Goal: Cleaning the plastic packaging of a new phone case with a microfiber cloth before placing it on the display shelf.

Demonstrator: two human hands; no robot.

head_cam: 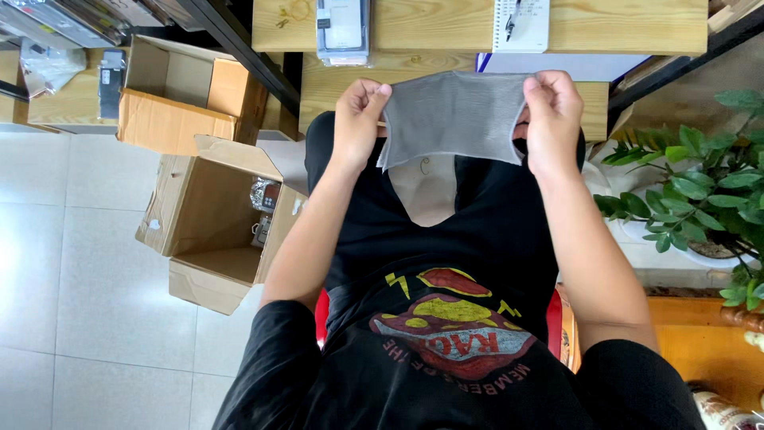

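White tiled floor [95,263], wooden desk [446,72] at the far edge. Nearest the camera: black graphic shirt [446,342] on the torso, below the grey cloth [454,115]. Cloth is held up mid-air just short of the desk, stretched flat between both hands. Left hand [360,115] pinches its left top corner, thumb and fingers closed on the fabric. Right hand [551,111] pinches the right top corner the same way. Looks thin, light, limp, slightly see-through: judge it handles best by corners or hem. Open cardboard box [215,215] sits on the floor left of the cloth. Potted plant [700,183] right of it. Notepad [521,24] beyond, on the desk.
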